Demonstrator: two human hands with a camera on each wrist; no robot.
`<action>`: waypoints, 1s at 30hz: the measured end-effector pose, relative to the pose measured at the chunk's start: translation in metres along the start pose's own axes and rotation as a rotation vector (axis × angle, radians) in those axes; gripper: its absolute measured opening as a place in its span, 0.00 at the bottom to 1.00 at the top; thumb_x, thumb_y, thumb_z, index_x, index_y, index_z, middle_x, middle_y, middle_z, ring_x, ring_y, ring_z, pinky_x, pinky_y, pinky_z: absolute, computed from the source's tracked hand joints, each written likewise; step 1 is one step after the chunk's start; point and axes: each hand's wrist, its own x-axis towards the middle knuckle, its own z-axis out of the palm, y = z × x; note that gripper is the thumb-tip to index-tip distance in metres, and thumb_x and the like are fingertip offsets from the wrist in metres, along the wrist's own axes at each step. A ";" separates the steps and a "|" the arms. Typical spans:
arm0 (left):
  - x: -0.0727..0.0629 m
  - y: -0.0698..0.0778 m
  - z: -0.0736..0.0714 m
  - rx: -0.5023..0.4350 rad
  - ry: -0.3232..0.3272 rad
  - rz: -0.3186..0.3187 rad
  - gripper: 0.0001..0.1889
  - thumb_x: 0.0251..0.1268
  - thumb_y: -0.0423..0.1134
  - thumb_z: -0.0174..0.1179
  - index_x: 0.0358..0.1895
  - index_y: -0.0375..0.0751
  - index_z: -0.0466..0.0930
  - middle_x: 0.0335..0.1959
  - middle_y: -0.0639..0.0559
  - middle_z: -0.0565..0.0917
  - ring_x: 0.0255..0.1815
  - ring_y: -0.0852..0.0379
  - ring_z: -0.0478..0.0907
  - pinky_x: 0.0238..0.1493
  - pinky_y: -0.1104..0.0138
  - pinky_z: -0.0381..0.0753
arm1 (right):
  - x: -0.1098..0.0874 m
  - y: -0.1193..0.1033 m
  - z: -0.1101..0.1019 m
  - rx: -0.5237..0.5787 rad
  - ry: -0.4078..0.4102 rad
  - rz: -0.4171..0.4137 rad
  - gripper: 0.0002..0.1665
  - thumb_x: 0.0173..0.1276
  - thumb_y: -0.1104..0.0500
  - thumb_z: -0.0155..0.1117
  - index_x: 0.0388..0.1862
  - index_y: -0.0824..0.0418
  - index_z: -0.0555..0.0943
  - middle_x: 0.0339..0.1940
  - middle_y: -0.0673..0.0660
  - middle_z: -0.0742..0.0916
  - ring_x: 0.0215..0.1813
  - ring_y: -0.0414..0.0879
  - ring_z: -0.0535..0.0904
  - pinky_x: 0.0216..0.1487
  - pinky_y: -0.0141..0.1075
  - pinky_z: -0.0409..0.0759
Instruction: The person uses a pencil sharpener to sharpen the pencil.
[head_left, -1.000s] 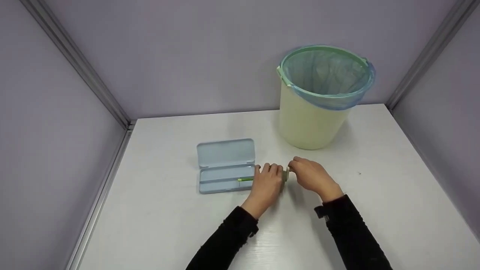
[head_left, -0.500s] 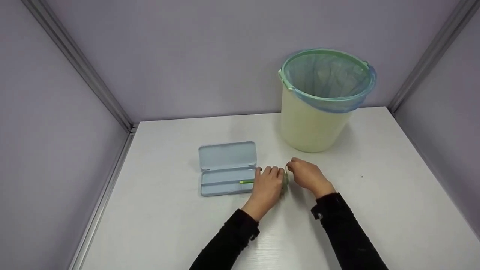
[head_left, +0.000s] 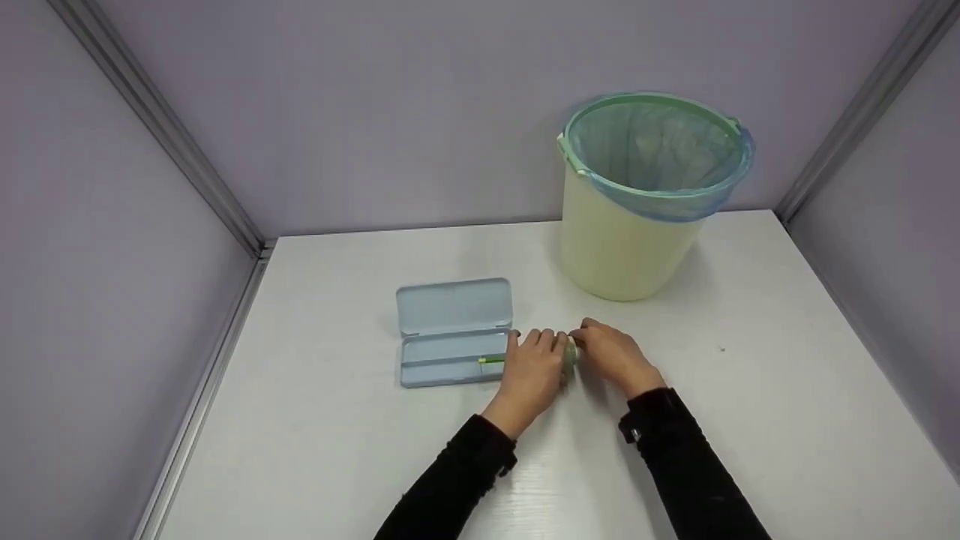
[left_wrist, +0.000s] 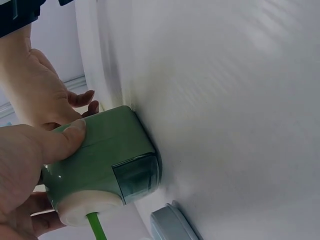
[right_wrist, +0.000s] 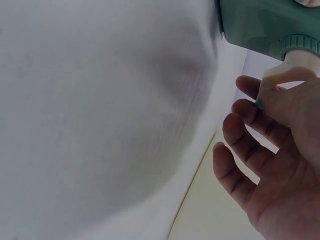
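Note:
My left hand [head_left: 531, 371] grips a green desktop pencil sharpener [left_wrist: 107, 135] from above, its thumb [left_wrist: 75, 132] lying along the body. A green pencil [left_wrist: 96, 227] sticks out of the pale round front of the sharpener, and its far end [head_left: 491, 360] shows over the pencil case in the head view. On the opposite side, my right hand [head_left: 613, 358] pinches the pale crank handle [right_wrist: 295, 67] between thumb and fingers. Its other fingers [right_wrist: 245, 145] are loosely bent. In the head view most of the sharpener is hidden behind my left hand.
A light blue pencil case [head_left: 454, 307] lies with its lid up, left of the sharpener. At the back right stands a pale yellow bin [head_left: 626, 255] with a blue liner [head_left: 675, 202]. Grey walls [head_left: 405, 120] border the white table [head_left: 330, 450].
My right hand has shifted slightly left, and the crank handle has changed position at its fingertips. The left hand, sharpener and pencil stay about where they were.

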 end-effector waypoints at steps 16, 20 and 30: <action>0.002 0.008 0.000 0.020 -0.055 -0.028 0.33 0.60 0.60 0.64 0.65 0.45 0.76 0.54 0.51 0.79 0.55 0.52 0.74 0.56 0.47 0.70 | -0.006 0.001 0.014 -0.056 0.064 -0.023 0.12 0.66 0.71 0.61 0.43 0.62 0.87 0.34 0.56 0.79 0.36 0.52 0.78 0.36 0.45 0.78; 0.002 0.011 -0.001 0.020 -0.030 -0.030 0.29 0.62 0.56 0.63 0.63 0.44 0.77 0.52 0.50 0.79 0.54 0.52 0.75 0.55 0.48 0.71 | -0.011 0.002 0.014 -0.066 0.078 -0.024 0.10 0.66 0.71 0.61 0.41 0.63 0.87 0.33 0.56 0.79 0.35 0.52 0.77 0.35 0.45 0.78; 0.001 0.010 0.004 0.050 0.001 -0.057 0.24 0.64 0.50 0.61 0.61 0.43 0.77 0.48 0.48 0.79 0.50 0.50 0.74 0.50 0.49 0.72 | -0.028 -0.004 0.025 -0.062 0.105 -0.058 0.08 0.67 0.70 0.61 0.28 0.67 0.83 0.32 0.55 0.80 0.35 0.52 0.77 0.37 0.45 0.77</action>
